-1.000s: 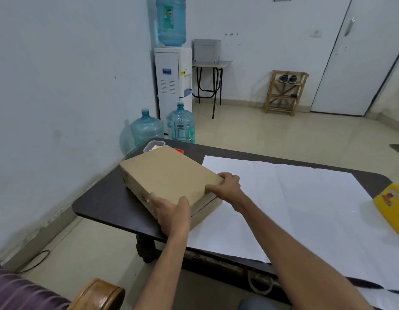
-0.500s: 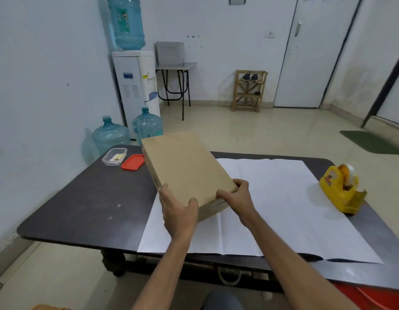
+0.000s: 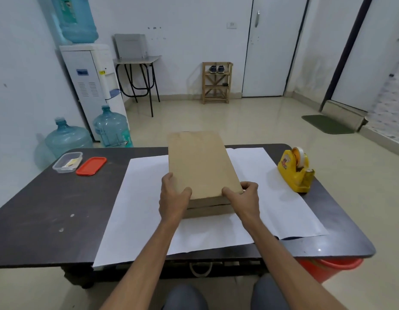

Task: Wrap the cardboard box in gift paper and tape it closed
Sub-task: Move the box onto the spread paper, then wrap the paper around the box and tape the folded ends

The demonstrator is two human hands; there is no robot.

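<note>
Over the middle of the paper (image 3: 138,198), the box (image 3: 200,166) sits in the left hand (image 3: 172,199) and right hand (image 3: 245,198), fingers (image 3: 250,186) curled round its near corners. If it lands crooked, the paper could wrinkle or wrap unevenly.

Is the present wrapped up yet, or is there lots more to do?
It's only just starting. Done: the white paper is spread flat on the table. Happening now: the left hand and right hand grip the near corners of the bare cardboard box, placing it at the middle of the paper. Left to do: folding the paper round the box and taping it. The yellow tape dispenser sits untouched on the right.
</note>
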